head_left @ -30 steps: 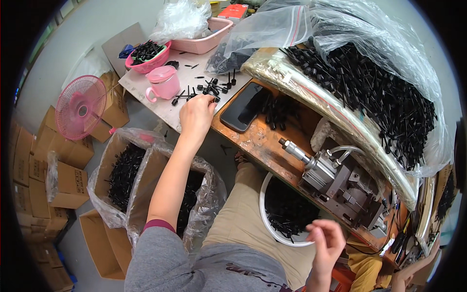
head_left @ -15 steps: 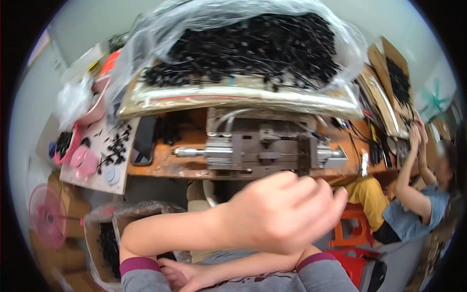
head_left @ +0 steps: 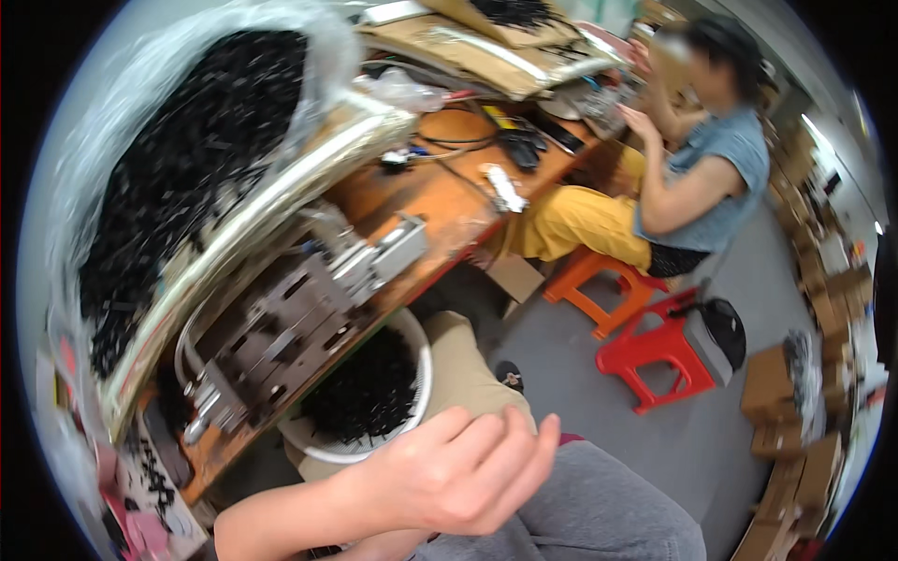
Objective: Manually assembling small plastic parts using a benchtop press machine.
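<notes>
My left hand (head_left: 458,472) hangs in front of my lap, its back toward me and its fingers loosely curled in. No object shows in it. Part of my right forearm (head_left: 388,544) shows beneath the left one; my right hand is out of sight. Beyond my left hand, a white basket (head_left: 423,351) holds many small black parts and stands between my knees, partly under the bench. A metal clamping fixture (head_left: 290,323) with cylinders at both ends sits on the orange bench top (head_left: 412,201), untouched by either hand.
At the left, a large clear plastic bag (head_left: 327,42) spills a heap of black parts (head_left: 196,159) over a raised board. A seated co-worker (head_left: 702,168) is at the bench's right end. Orange (head_left: 603,299) and red (head_left: 655,360) stools and cardboard boxes (head_left: 781,383) occupy the right side.
The view has swung right, bringing the basket, co-worker and stools further in. My left hand stays raised with curled fingers. My right hand, seen earlier by my left elbow, has gone from view.
</notes>
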